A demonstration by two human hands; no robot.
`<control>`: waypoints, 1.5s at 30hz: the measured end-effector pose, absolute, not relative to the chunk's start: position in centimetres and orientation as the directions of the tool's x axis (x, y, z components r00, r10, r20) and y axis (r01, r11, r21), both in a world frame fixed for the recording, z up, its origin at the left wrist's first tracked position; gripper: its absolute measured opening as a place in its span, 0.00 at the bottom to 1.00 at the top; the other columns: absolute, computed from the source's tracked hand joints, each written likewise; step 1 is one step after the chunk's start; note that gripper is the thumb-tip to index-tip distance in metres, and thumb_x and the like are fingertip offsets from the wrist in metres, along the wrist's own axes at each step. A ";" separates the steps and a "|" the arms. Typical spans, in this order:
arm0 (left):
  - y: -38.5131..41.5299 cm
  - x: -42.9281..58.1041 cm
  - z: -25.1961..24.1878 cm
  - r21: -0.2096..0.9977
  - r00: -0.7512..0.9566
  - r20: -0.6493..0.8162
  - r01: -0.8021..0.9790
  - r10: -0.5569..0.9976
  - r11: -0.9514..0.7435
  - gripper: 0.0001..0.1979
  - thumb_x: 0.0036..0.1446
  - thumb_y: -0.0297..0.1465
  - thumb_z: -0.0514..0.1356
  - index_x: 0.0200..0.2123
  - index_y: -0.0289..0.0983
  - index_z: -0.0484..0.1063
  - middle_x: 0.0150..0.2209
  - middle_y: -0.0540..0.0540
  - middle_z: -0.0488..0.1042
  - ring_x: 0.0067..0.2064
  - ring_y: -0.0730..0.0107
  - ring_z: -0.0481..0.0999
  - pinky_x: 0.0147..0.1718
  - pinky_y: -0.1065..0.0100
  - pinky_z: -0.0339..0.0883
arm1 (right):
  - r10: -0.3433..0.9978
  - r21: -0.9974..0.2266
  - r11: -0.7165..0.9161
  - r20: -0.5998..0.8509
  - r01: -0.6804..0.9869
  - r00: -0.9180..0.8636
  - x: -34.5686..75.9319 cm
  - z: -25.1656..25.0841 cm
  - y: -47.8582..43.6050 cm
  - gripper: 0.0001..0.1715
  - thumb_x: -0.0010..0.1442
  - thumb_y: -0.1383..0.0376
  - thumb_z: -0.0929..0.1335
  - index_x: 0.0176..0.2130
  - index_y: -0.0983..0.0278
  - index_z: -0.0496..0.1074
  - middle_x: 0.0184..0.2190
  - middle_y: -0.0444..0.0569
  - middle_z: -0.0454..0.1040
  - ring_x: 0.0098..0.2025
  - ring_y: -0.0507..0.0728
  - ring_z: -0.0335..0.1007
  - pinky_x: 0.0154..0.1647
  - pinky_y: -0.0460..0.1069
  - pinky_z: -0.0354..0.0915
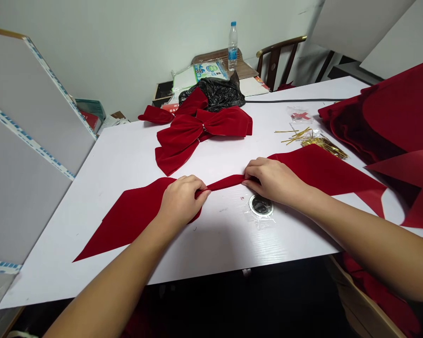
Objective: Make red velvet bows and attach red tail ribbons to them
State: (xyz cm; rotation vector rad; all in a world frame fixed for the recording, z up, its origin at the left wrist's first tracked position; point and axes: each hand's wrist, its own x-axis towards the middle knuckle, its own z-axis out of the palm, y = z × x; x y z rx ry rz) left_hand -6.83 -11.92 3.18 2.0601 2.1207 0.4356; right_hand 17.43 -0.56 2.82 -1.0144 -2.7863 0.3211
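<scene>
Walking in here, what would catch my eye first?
First, the long red velvet strip across the white table, pinched at its gathered middle by the left hand and right hand. Just beyond lie large red velvet bows, and a heap of red velvet fills the right side.

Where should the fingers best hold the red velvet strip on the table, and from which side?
Hold the red velvet strip at its narrow gathered middle, coming from above on the near side, as the left hand and right hand do. It folds thin there and pinches easily, while the wide ends lie flat on the white board, offering little to grip.
</scene>
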 end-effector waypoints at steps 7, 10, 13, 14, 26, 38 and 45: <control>-11.8 -7.6 2.6 0.524 -0.080 0.150 0.851 0.986 -0.011 0.03 0.59 0.33 0.70 0.32 0.41 0.83 0.38 0.51 0.83 0.41 0.65 0.80 0.43 0.62 0.72 | 0.629 -0.427 0.736 0.144 0.526 -0.764 18.2 2.0 0.4 0.11 0.64 0.65 0.73 0.30 0.66 0.75 0.33 0.47 0.77 0.35 0.53 0.70 0.39 0.48 0.60; -11.7 -7.9 2.4 0.592 -0.136 0.174 0.806 0.975 0.007 0.04 0.56 0.33 0.73 0.31 0.41 0.83 0.36 0.51 0.83 0.38 0.66 0.81 0.40 0.63 0.73 | 0.637 -0.463 0.727 0.181 0.506 -0.749 18.5 1.7 0.7 0.12 0.64 0.64 0.74 0.29 0.66 0.74 0.32 0.46 0.76 0.31 0.51 0.67 0.36 0.48 0.59; -11.8 -7.8 2.4 0.607 -0.163 0.170 0.794 0.972 0.027 0.07 0.54 0.33 0.74 0.28 0.40 0.81 0.34 0.51 0.83 0.35 0.66 0.80 0.37 0.63 0.72 | 0.606 -0.442 0.761 0.224 0.475 -0.763 18.7 1.5 0.9 0.13 0.64 0.63 0.73 0.29 0.66 0.73 0.31 0.47 0.75 0.32 0.52 0.66 0.36 0.47 0.58; -11.8 -7.8 2.4 0.610 -0.169 0.171 0.792 0.971 0.031 0.07 0.53 0.33 0.74 0.27 0.39 0.81 0.33 0.51 0.83 0.34 0.66 0.80 0.36 0.63 0.71 | 0.596 -0.432 0.772 0.237 0.466 -0.768 18.7 1.4 0.9 0.13 0.64 0.63 0.73 0.29 0.66 0.72 0.31 0.47 0.75 0.32 0.52 0.66 0.36 0.47 0.58; -11.4 -7.6 2.5 0.533 -0.127 0.115 0.845 0.985 0.046 0.07 0.58 0.30 0.70 0.36 0.38 0.75 0.31 0.52 0.79 0.33 0.68 0.76 0.35 0.65 0.67 | 0.586 -0.405 0.783 0.226 0.472 -0.778 18.0 1.0 0.8 0.11 0.66 0.65 0.71 0.49 0.65 0.77 0.36 0.48 0.77 0.36 0.55 0.70 0.38 0.48 0.58; -9.6 -4.8 4.1 0.176 0.209 0.008 0.962 0.978 -0.207 0.26 0.61 0.47 0.67 0.54 0.36 0.75 0.51 0.40 0.76 0.53 0.47 0.74 0.54 0.48 0.66 | 0.521 -0.216 0.850 0.200 0.481 -0.830 17.2 1.6 0.2 0.14 0.70 0.66 0.65 0.42 0.67 0.81 0.36 0.52 0.76 0.39 0.57 0.67 0.39 0.51 0.54; -7.4 -2.8 4.0 0.258 0.220 0.053 0.940 0.974 -0.226 0.06 0.65 0.32 0.63 0.45 0.39 0.75 0.42 0.45 0.79 0.44 0.56 0.77 0.43 0.58 0.67 | 0.536 -0.210 0.842 0.207 0.498 -0.818 17.7 1.4 0.9 0.14 0.71 0.65 0.65 0.42 0.65 0.80 0.38 0.51 0.76 0.39 0.57 0.68 0.36 0.52 0.51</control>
